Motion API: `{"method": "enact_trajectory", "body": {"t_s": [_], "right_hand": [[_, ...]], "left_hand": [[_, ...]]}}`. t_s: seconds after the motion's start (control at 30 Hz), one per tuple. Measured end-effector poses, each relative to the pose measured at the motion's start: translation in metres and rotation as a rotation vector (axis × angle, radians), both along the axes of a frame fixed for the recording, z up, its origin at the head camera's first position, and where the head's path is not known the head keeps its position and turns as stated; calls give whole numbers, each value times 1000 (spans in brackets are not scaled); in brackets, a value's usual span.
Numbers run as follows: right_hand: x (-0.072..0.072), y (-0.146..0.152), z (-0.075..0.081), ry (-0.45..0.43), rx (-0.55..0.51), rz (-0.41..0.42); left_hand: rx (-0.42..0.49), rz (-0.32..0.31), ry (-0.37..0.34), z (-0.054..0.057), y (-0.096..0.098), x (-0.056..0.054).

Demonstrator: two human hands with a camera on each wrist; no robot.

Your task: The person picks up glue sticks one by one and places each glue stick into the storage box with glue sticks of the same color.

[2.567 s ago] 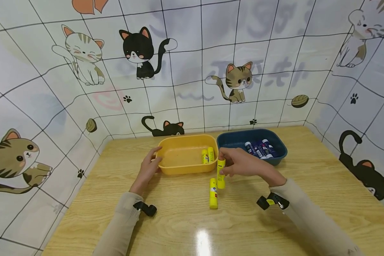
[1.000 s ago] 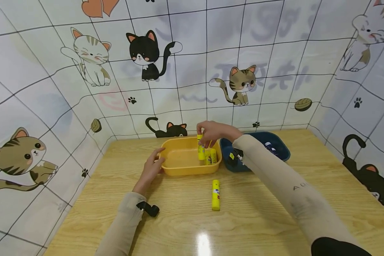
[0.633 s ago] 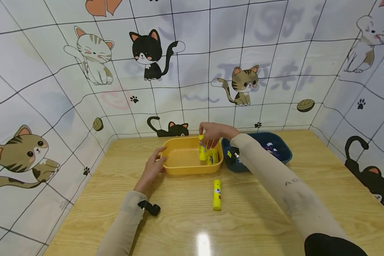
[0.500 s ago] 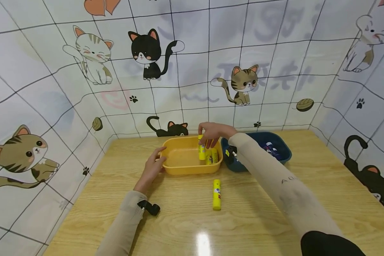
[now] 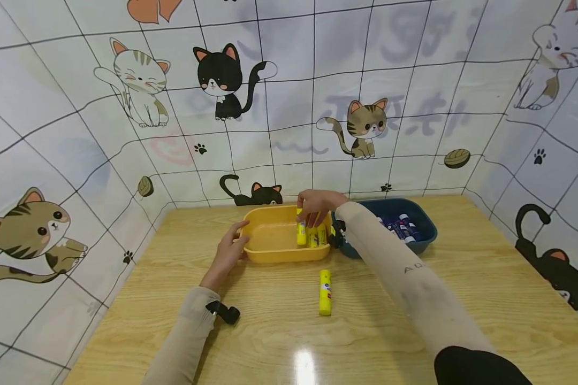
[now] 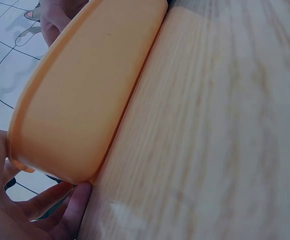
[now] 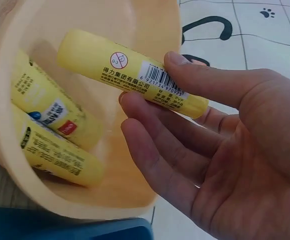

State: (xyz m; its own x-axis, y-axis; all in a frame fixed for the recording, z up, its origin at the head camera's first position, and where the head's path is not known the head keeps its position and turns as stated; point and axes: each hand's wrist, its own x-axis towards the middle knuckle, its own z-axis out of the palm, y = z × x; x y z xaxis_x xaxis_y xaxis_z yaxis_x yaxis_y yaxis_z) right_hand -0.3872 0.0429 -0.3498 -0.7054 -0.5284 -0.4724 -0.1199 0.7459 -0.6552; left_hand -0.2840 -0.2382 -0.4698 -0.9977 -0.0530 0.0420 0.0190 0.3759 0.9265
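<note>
My right hand point(image 5: 318, 205) pinches a yellow glue stick point(image 5: 301, 229) between thumb and fingers, inside the right part of the yellow plastic bin point(image 5: 262, 256). The right wrist view shows the held glue stick point(image 7: 135, 72) tilted, with its barcode and printed text visible. Beside it, two more yellow glue sticks point(image 7: 60, 157) lie in the bin. My left hand point(image 5: 230, 248) holds the bin's left end; in the left wrist view the fingers point(image 6: 77, 207) touch its outer wall near the bottom. Another yellow glue stick point(image 5: 325, 293) lies on the table in front.
A dark blue bin point(image 5: 426, 238) with several purple-blue glue sticks point(image 5: 404, 227) stands right of the yellow bin, partly behind my right sleeve. The wooden table point(image 5: 270, 331) meets a wall cover point(image 5: 289, 107) printed with cats close behind both bins.
My right hand has carried the glue stick from in front of the bins to inside the yellow bin, lowering slightly in the last half second. My left hand stays at the bin's end.
</note>
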Motion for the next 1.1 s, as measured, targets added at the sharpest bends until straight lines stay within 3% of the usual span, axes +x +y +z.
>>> {"method": "enact_trajectory", "body": {"t_s": [0.27, 0.7, 1.1], "right_hand": [[0, -2, -13, 5, 25, -13], [-4, -7, -25, 214, 147, -66], [-6, -7, -40, 278, 190, -48]], "left_hand": [[-1, 1, -4, 1, 0, -1], [16, -5, 4, -1, 0, -2], [9, -9, 8, -1, 0, 0]]}}
